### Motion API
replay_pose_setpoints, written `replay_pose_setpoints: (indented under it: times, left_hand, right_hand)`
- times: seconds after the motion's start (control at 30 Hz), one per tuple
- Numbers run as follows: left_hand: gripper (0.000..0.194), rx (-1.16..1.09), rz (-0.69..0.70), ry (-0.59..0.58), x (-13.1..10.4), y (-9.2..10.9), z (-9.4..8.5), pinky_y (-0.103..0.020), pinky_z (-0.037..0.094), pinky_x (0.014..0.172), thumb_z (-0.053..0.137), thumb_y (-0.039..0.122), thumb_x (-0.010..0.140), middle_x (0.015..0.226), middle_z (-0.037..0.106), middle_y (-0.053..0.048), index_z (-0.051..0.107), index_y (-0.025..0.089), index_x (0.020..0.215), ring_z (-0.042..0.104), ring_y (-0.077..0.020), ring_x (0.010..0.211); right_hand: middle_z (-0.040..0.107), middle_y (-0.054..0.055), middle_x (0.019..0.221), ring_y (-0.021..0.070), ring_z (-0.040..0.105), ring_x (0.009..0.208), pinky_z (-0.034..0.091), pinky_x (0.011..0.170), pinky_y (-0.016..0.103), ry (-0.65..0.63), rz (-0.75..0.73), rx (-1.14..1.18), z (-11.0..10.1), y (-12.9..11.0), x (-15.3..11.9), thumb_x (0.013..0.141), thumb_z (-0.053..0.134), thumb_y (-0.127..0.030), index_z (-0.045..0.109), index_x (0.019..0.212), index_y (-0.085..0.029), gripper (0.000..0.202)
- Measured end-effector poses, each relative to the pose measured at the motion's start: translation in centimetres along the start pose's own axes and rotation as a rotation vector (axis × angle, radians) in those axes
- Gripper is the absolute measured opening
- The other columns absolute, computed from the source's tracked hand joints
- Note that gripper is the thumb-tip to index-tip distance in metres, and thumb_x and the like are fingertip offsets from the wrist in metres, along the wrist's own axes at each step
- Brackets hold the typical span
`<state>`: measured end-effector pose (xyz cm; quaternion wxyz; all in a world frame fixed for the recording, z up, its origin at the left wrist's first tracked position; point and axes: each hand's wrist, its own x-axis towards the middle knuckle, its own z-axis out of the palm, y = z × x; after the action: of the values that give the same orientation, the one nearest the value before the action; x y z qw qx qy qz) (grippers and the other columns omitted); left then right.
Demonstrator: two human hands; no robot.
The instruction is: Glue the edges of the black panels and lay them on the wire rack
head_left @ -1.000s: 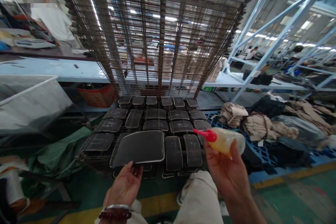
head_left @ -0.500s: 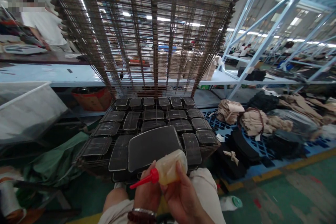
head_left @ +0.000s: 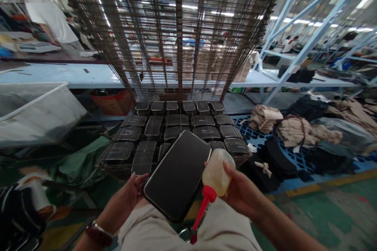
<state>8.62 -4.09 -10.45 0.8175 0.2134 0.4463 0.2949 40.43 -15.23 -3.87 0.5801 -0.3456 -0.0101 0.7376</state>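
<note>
A large black panel (head_left: 178, 174) with a pale edge is tilted over my lap. My left hand (head_left: 134, 190) grips its lower left edge. In my right hand (head_left: 232, 186) is a translucent bottle (head_left: 217, 170) of yellowish liquid, its red nozzle (head_left: 203, 208) pointing down, beside the panel's right edge. Behind the panel, rows of smaller black panels (head_left: 143, 155) lie on a wire rack (head_left: 101, 162). Part of my right hand's fingers is hidden behind the bottle.
An upright wire grid (head_left: 178, 27) rises behind the rack. At left are a white bin (head_left: 38, 113) and green cloth (head_left: 79, 160). Beige bundles (head_left: 290, 131) and black pieces (head_left: 271, 160) lie at right. A person in white (head_left: 50, 17) stands at upper left.
The large panel has come off the rack toward my lap and turned, now held by my left hand. My right hand has moved right with the bottle, whose nozzle now points down.
</note>
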Motion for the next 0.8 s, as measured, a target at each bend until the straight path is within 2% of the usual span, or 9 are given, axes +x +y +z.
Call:
replay_pose_setpoints:
  times: [0.1, 0.17, 0.27, 0.33, 0.4, 0.47, 0.57, 0.63, 0.8]
  left_hand:
    - [0.033, 0.215, -0.011, -0.243, -1.7, 3.1, 2.7, -0.040, 0.057, 0.091, 0.071, 0.038, 0.085, 0.110, 0.078, -0.018, 0.076, 0.011, 0.104, 0.073, -0.0322, 0.102]
    - [0.033, 0.356, 0.004, -0.322, -2.3, 3.9, 4.6, -0.040, 0.057, 0.089, 0.076, 0.030, 0.082, 0.113, 0.077, -0.018, 0.075, 0.011, 0.110, 0.073, -0.0326, 0.103]
    - [0.039, 0.451, 0.032, -0.316, -2.4, 3.8, 6.8, -0.043, 0.056, 0.092, 0.081, 0.018, 0.076, 0.114, 0.077, -0.017, 0.074, 0.013, 0.114, 0.073, -0.0333, 0.104]
    - [0.042, 0.434, 0.042, -0.278, -2.1, 3.3, 7.3, -0.044, 0.057, 0.091, 0.083, 0.013, 0.071, 0.111, 0.078, -0.016, 0.074, 0.014, 0.112, 0.074, -0.0335, 0.101]
    - [0.042, 0.401, 0.031, -0.244, -1.9, 3.1, 7.1, -0.044, 0.059, 0.086, 0.085, 0.012, 0.069, 0.107, 0.079, -0.015, 0.075, 0.015, 0.110, 0.075, -0.0343, 0.097]
    - [0.042, 0.376, 0.010, -0.232, -2.0, 3.2, 6.2, -0.044, 0.060, 0.083, 0.085, 0.011, 0.068, 0.105, 0.080, -0.015, 0.076, 0.015, 0.108, 0.075, -0.0349, 0.095]
    - [0.043, 0.374, -0.020, -0.209, -2.4, 3.6, 4.6, -0.045, 0.060, 0.086, 0.086, 0.010, 0.066, 0.105, 0.080, -0.015, 0.076, 0.015, 0.108, 0.075, -0.0361, 0.096]
    - [0.045, 0.396, -0.035, -0.197, -2.6, 3.7, 3.6, -0.048, 0.060, 0.088, 0.086, 0.010, 0.066, 0.107, 0.079, -0.015, 0.076, 0.016, 0.110, 0.074, -0.0380, 0.099]
    - [0.054, 0.376, -0.089, -0.140, -2.2, 3.2, 1.3, -0.054, 0.061, 0.086, 0.088, 0.004, 0.057, 0.107, 0.080, -0.013, 0.077, 0.018, 0.108, 0.074, -0.0421, 0.096]
  right_hand:
    - [0.079, 0.013, 0.094, 0.0220, 0.076, 0.075, 0.064, 0.063, 0.027, -0.069, 0.034, -0.110, 0.3, -0.8, 0.0, 0.071, 0.091, -0.032, 0.072, 0.107, -0.008, 0.047]
    - [0.079, 0.013, 0.094, 0.0219, 0.076, 0.076, 0.064, 0.067, 0.029, -0.110, 0.048, -0.156, 0.7, -0.7, 0.2, 0.075, 0.088, -0.031, 0.071, 0.108, -0.008, 0.044]
    - [0.078, 0.013, 0.095, 0.0214, 0.076, 0.079, 0.064, 0.072, 0.030, -0.141, 0.020, -0.182, 1.0, -0.1, 0.4, 0.078, 0.085, -0.031, 0.070, 0.112, -0.007, 0.044]
    - [0.078, 0.013, 0.094, 0.0216, 0.076, 0.080, 0.063, 0.077, 0.030, -0.135, -0.015, -0.181, 1.0, 0.1, 0.4, 0.078, 0.085, -0.032, 0.069, 0.112, -0.006, 0.045]
    - [0.078, 0.014, 0.095, 0.0223, 0.076, 0.082, 0.062, 0.078, 0.030, -0.106, -0.068, -0.172, 0.9, -0.1, 0.3, 0.077, 0.085, -0.033, 0.070, 0.110, -0.006, 0.045]
    - [0.077, 0.014, 0.097, 0.0230, 0.076, 0.082, 0.062, 0.071, 0.028, -0.073, -0.155, -0.177, 0.8, -1.0, 0.0, 0.077, 0.085, -0.035, 0.070, 0.109, -0.008, 0.045]
    - [0.078, 0.012, 0.097, 0.0220, 0.075, 0.075, 0.058, 0.052, 0.023, -0.048, -0.388, -0.218, 0.9, -3.2, -0.7, 0.078, 0.084, -0.040, 0.070, 0.109, -0.013, 0.044]
    - [0.078, 0.010, 0.097, 0.0223, 0.074, 0.075, 0.055, 0.047, 0.022, -0.043, -0.567, -0.260, 1.2, -4.7, -1.1, 0.076, 0.085, -0.040, 0.070, 0.108, -0.015, 0.043]
    - [0.077, 0.009, 0.101, 0.0279, 0.072, 0.094, 0.062, 0.069, 0.031, -0.018, -0.795, -0.346, 2.4, -6.9, -1.4, 0.070, 0.090, -0.038, 0.072, 0.104, -0.018, 0.044]
